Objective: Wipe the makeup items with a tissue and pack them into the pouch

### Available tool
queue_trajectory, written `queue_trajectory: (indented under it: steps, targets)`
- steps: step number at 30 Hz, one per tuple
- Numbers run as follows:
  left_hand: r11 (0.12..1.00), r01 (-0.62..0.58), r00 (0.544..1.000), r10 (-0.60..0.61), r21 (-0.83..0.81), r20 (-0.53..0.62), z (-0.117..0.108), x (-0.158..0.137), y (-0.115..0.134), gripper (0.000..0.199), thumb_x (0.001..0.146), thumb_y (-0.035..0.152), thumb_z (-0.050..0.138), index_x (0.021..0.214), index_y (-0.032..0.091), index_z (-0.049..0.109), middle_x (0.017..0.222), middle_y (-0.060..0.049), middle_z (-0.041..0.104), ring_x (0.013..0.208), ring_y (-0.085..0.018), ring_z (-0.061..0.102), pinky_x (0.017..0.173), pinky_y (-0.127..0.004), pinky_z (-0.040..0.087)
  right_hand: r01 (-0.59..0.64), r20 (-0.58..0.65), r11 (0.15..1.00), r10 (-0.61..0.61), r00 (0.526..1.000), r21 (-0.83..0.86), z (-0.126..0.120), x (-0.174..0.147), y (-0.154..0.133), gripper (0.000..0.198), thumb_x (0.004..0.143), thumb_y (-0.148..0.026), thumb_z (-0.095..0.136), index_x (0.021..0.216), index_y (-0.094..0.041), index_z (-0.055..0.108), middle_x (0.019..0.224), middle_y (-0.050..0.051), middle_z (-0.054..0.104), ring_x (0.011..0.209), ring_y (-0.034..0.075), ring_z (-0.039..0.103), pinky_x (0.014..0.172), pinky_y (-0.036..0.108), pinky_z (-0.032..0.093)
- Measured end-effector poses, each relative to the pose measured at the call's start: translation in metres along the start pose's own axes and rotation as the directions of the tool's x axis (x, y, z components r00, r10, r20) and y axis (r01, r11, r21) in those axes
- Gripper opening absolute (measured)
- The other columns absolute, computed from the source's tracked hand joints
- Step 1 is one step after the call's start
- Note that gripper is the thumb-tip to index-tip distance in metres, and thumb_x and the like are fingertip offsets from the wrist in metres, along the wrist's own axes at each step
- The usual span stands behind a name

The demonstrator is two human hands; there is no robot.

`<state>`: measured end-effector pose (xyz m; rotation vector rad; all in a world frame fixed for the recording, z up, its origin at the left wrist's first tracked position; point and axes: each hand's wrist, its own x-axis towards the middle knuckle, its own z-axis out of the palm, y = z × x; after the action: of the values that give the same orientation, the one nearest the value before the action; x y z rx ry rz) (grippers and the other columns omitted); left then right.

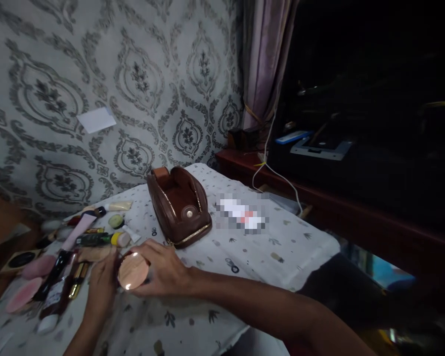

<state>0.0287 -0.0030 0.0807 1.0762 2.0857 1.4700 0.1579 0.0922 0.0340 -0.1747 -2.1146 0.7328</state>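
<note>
Now the round compact (133,271) is held over the tabletop (193,301), its rim wrapped by the right hand's (163,269) grip, apparently so its shiny face is left uncovered; its far side is flanked by the left hand (104,277), whose grip cannot be told through the blur; beyond, the brown bag (180,230) is stood unzipped, perhaps for easy access, with cosmetics (55,296) spread leftward

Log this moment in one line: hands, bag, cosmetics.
right hand: holds round peach item; left hand: close beside it, contact unclear; brown bag: open, on patterned cloth; cosmetics: spread left of bag
</note>
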Motion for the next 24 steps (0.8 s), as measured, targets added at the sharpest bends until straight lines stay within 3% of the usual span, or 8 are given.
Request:
queue_trajectory:
  steps: [4, 7, 10, 13, 16, 20, 24]
  targets:
    - [0.997, -0.083, 0.997, 0.083, 0.008, 0.006, 0.01, 0.02, 0.031, 0.036, 0.076, 0.05, 0.061, 0.056, 0.021, 0.053, 0.055, 0.0, 0.054, 0.058, -0.018, 0.051, 0.053, -0.025, 0.043, 0.016, -0.245, 0.986, 0.026, 0.969, 0.168, -0.024, 0.015, -0.011, 0.068, 0.064, -0.049, 0.081, 0.12, -0.019, 0.056, 0.095, 0.005, 0.064, 0.084, 0.019, 0.062, 0.076, 0.029, 0.053]
    - [0.949, -0.315, 0.947, 0.313, 0.014, 0.068, 0.022, 0.04, 0.057, 0.017, 0.069, 0.037, 0.063, 0.067, 0.021, 0.059, 0.068, 0.0, 0.061, 0.069, -0.019, 0.057, 0.065, -0.025, 0.048, -0.002, -0.37, 0.972, 0.092, 0.925, 0.236, -0.055, 0.029, -0.023, 0.06, 0.064, -0.043, 0.082, 0.114, -0.019, 0.059, 0.078, -0.001, 0.056, 0.072, 0.016, 0.056, 0.071, 0.028, 0.049]
    - [0.823, -0.536, 0.838, 0.493, 0.187, 0.234, 0.038, 0.063, 0.08, 0.018, 0.07, 0.024, 0.057, 0.085, 0.019, 0.067, 0.083, -0.005, 0.069, 0.083, -0.023, 0.063, 0.082, -0.03, 0.05, -0.082, -0.407, 0.954, 0.2, 0.891, 0.29, -0.091, 0.047, -0.027, 0.045, 0.069, -0.039, 0.078, 0.106, -0.02, 0.061, 0.075, -0.003, 0.051, 0.07, 0.014, 0.051, 0.068, 0.026, 0.045]
    - [0.603, -0.623, 0.782, 0.458, 0.499, 0.422, 0.052, 0.079, 0.094, 0.029, 0.08, 0.018, 0.046, 0.097, 0.019, 0.069, 0.092, -0.01, 0.072, 0.089, -0.027, 0.066, 0.087, -0.036, 0.048, -0.149, -0.449, 0.921, 0.311, 0.838, 0.361, -0.121, 0.07, -0.021, 0.033, 0.069, -0.039, 0.076, 0.088, -0.02, 0.057, 0.071, -0.006, 0.045, 0.065, 0.012, 0.045, 0.063, 0.024, 0.04]
    - [0.457, -0.669, 0.743, 0.406, 0.586, 0.532, 0.06, 0.083, 0.097, 0.046, 0.085, 0.012, 0.04, 0.125, 0.023, 0.06, 0.105, -0.011, 0.072, 0.096, -0.027, 0.068, 0.088, -0.037, 0.048, -0.194, -0.488, 0.913, 0.36, 0.795, 0.359, -0.141, 0.092, -0.009, 0.038, 0.069, -0.045, 0.074, 0.07, -0.021, 0.045, 0.064, -0.008, 0.038, 0.062, 0.011, 0.039, 0.058, 0.023, 0.034]
    - [0.502, -0.642, 0.766, 0.436, 0.579, 0.472, 0.064, 0.077, 0.085, 0.05, 0.088, 0.012, 0.036, 0.134, 0.024, 0.051, 0.116, -0.01, 0.07, 0.099, -0.026, 0.068, 0.086, -0.036, 0.049, -0.264, -0.512, 0.925, 0.372, 0.774, 0.273, -0.148, 0.12, 0.014, 0.042, 0.069, -0.047, 0.073, 0.067, -0.021, 0.041, 0.063, -0.008, 0.039, 0.061, 0.01, 0.039, 0.058, 0.023, 0.032]
    - [0.585, -0.615, 0.787, 0.501, 0.529, 0.361, 0.068, 0.071, 0.068, 0.05, 0.089, 0.012, 0.033, 0.135, 0.021, 0.05, 0.125, -0.011, 0.067, 0.106, -0.026, 0.066, 0.089, -0.037, 0.049, -0.488, -0.361, 0.867, 0.488, 0.795, 0.098, -0.136, 0.142, 0.041, 0.033, 0.067, -0.043, 0.076, 0.073, -0.02, 0.053, 0.066, -0.006, 0.053, 0.067, 0.013, 0.051, 0.063, 0.024, 0.038]
